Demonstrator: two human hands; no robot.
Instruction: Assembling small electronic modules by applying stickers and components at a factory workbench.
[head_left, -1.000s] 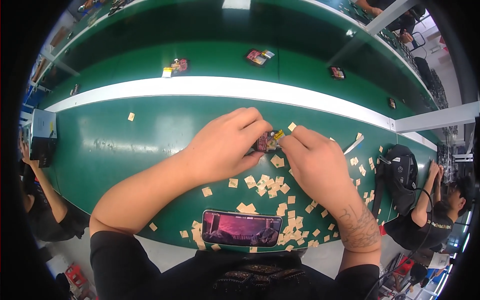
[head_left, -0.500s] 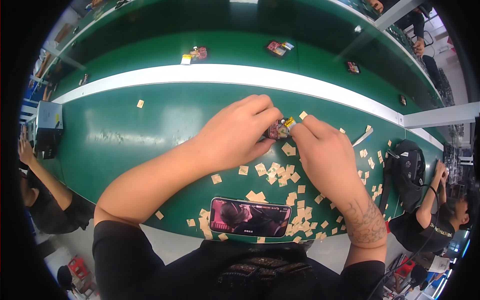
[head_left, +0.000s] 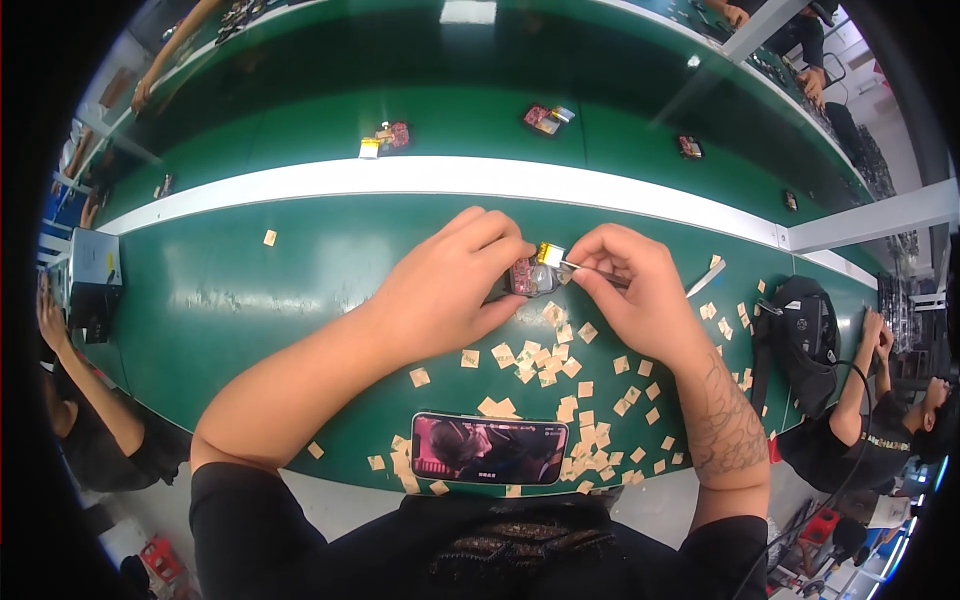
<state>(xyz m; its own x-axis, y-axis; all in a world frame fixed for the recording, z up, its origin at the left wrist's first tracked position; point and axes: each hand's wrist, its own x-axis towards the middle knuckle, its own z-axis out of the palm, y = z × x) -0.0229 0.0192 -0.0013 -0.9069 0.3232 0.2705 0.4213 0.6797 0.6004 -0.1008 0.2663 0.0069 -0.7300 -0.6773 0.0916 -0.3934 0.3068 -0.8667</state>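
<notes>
My left hand (head_left: 455, 270) is closed on the left side of a small device with a red circuit board (head_left: 521, 277) in a dark housing. A yellow-and-silver pouch battery (head_left: 550, 254) stands out at the device's far edge. In my right hand (head_left: 635, 285), thumb and fingers pinch dark, slim tweezers (head_left: 603, 275), their thin tip pointing left at the battery and the housing's right side. A small beige piece (head_left: 566, 276) shows by that tip; whether it is attached cannot be made out.
Many beige adhesive squares (head_left: 540, 355) lie scattered nearby. A phone (head_left: 490, 450) playing video rests at the near edge. At right are a white blade-like tool (head_left: 706, 277) and a black bag (head_left: 805, 325). Beyond a white rail (head_left: 450, 175) sit similar devices (head_left: 545, 119). Co-workers sit on both sides.
My right hand has drawn back from the battery and turned, and the tweezers now show in it. The battery's silver face and more of the housing are uncovered.
</notes>
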